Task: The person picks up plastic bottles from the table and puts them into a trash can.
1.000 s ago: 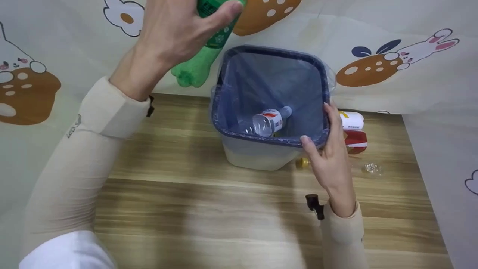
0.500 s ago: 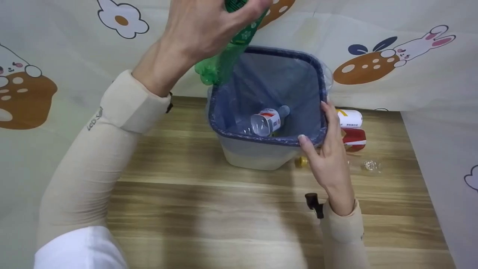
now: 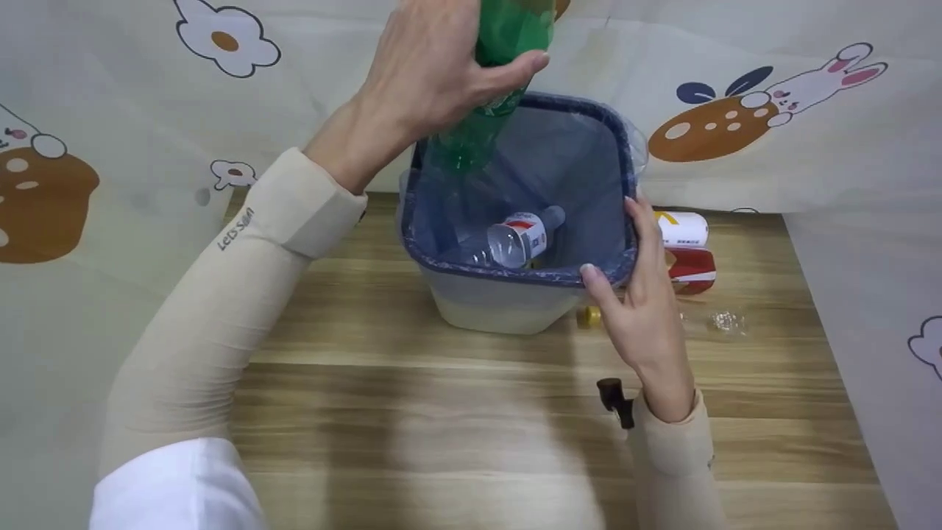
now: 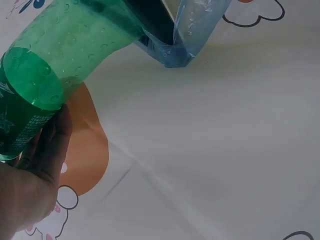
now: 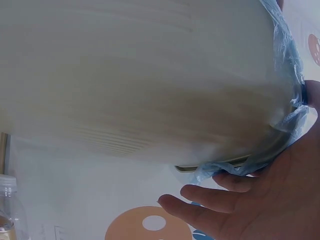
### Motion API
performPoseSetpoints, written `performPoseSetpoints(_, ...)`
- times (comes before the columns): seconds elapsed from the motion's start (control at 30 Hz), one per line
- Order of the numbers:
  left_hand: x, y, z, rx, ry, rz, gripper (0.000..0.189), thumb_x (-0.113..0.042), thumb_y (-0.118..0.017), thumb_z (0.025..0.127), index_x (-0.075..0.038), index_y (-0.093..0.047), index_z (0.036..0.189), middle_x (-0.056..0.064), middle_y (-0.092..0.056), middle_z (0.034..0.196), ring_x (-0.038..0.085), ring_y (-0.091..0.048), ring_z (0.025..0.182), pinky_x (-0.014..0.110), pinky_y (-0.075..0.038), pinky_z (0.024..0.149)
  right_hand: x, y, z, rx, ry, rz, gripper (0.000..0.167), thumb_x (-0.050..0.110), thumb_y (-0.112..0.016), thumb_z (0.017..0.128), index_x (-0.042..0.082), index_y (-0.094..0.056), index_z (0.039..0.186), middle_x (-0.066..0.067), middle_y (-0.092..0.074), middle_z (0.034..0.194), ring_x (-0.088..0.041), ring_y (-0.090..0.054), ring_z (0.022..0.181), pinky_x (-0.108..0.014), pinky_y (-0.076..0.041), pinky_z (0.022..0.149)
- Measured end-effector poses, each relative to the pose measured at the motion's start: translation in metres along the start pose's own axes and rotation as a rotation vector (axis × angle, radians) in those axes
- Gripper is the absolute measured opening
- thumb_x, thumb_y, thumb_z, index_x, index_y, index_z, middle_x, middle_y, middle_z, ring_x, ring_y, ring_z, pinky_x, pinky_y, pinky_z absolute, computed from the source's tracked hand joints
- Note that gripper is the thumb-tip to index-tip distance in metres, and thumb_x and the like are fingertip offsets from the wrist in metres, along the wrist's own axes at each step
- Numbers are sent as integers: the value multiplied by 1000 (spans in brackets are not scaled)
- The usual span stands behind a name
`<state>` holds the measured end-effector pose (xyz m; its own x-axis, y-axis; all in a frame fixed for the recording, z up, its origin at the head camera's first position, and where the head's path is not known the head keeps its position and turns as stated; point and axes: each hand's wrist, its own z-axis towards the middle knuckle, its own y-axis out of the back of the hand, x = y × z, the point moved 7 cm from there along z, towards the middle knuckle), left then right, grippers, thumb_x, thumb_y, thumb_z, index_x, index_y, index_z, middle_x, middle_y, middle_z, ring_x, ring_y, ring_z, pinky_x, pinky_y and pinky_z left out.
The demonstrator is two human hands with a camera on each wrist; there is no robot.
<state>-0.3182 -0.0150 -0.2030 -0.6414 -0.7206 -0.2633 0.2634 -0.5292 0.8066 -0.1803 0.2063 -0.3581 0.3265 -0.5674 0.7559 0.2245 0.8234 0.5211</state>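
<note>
Slanting downward, a translucent green plastic bottle with a darker green label (image 3: 514, 33) is held by the left hand (image 3: 430, 73), with thumb and fingers wrapped round its body. Its lower end is seen at 10 o'clock in the mouth of a pale, rounded-square plastic bin with a dark blue rim (image 3: 500, 302); whether that end touches the thin bluish plastic liner (image 3: 581, 154) cannot be told. The bin's corner at 4 o'clock is gripped by the right hand (image 3: 647, 324), with thumb and forefinger set over the lined rim and the other fingers spread along the outside. Inside the bin, toward 6 o'clock, a clear plastic bottle with a white and red label (image 3: 524, 237) is seen lying on its side. Beyond the right hand, a white cylindrical container with a yellow mark (image 3: 684, 230) is placed at 3 o'clock from the bin, just beside a red container with a white stripe (image 3: 695, 269) at 4 o'clock. Farther out at 4 o'clock, a clear, colourless plastic bottle (image 3: 727, 322) is laid on the wood-grain tabletop (image 3: 456, 442), partly hidden by that hand.
</note>
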Motion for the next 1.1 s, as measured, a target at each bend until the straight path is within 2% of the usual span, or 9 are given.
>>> performPoseSetpoints(0.07,2,0,-1,-5,-2,-6,88,-67,-49,92,-4,-33,152,14,-52,135,21,-55,118,25,-46,100,0,0,0,-2,0,1,72,28,-64,93,19,-30,155,5,-22,162,-17,-24,146,-46,-20,118)
performPoseSetpoints(0.2,10,-4,-6,-4,0,-32,89,-67,-50,91,-5,-31,153,13,-51,138,19,-54,123,27,-44,102,0,-1,-1,-6,-7,-2,72,28,-64,93,20,-30,155,5,-22,162,-18,-25,145,-47,-20,118)
performPoseSetpoints(0.37,30,-21,-21,22,56,-73,96,-66,-55,88,-3,-24,153,13,-51,138,21,-54,123,31,-45,102,-2,-5,-1,10,-27,-11,73,32,-64,93,21,-28,156,6,-21,162,-17,-25,145,-48,-21,118)
performPoseSetpoints(0.5,40,-32,-30,29,66,-86,88,-63,-60,86,-6,-31,147,13,-54,132,21,-57,118,33,-48,97,-2,-6,-2,14,-31,-17,73,28,-65,92,20,-28,156,4,-22,162,-18,-25,145,-49,-20,118)
performPoseSetpoints(0.7,42,-34,-34,-10,43,-92,81,-63,-64,83,-11,-40,140,5,-54,131,15,-58,112,33,-50,90,-2,-5,-3,4,-21,1,73,26,-64,93,20,-28,156,5,-21,163,-18,-25,145,-50,-21,117)
performPoseSetpoints(1.1,49,-37,-49,16,86,-109,82,-66,-60,84,-12,-40,143,5,-55,130,15,-57,111,32,-49,90,0,-6,-2,9,-23,31,73,24,-64,93,21,-28,156,7,-22,162,-15,-23,146,-47,-19,118)
